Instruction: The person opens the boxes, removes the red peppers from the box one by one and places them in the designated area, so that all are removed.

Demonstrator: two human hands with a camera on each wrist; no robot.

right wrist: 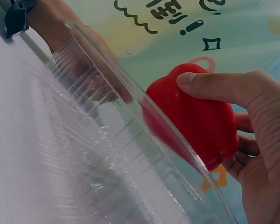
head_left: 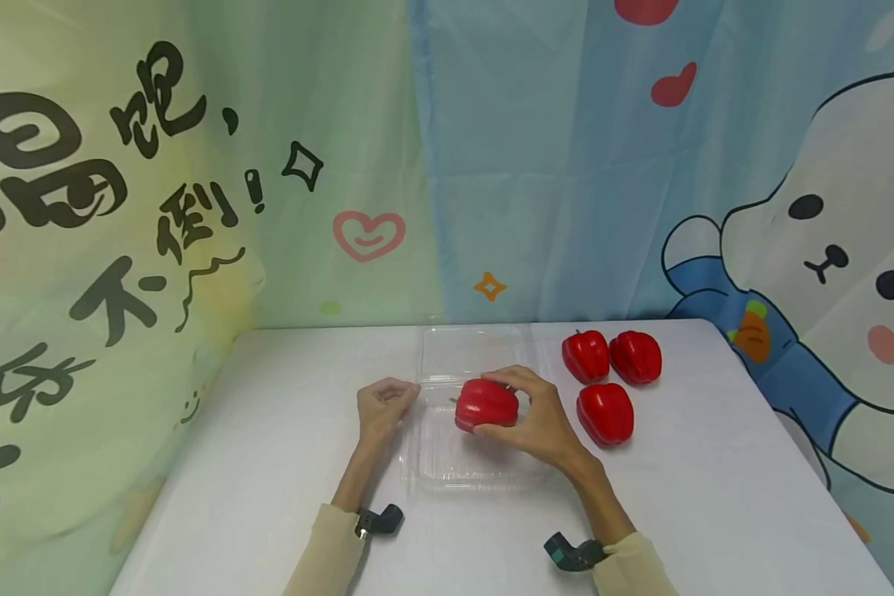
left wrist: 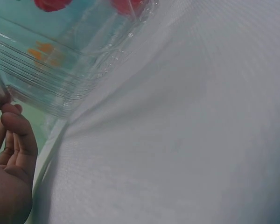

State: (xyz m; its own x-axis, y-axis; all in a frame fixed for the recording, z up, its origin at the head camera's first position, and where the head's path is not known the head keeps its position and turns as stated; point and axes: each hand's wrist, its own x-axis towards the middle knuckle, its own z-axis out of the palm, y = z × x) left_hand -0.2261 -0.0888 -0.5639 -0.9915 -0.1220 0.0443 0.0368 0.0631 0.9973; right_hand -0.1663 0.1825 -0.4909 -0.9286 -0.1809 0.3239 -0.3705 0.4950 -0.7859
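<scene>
A red bell pepper [head_left: 484,404] is gripped between the thumb and fingers of my right hand [head_left: 540,418], over a clear plastic container [head_left: 447,476]. In the right wrist view the thumb lies on one side of the pepper [right wrist: 191,116], with other fingers behind it. My left hand [head_left: 383,410] is at the container's left side. The left wrist view has this hand [left wrist: 16,158] pinching the container's edge [left wrist: 42,74] between thumb and finger. The clear lid [head_left: 477,352] lies folded back at the far side.
Three more red bell peppers stand right of the container: one at the back left [head_left: 586,356], one at the back right [head_left: 636,358] and one nearer [head_left: 605,414]. A printed curtain [head_left: 507,240] hangs behind the white table [head_left: 730,480].
</scene>
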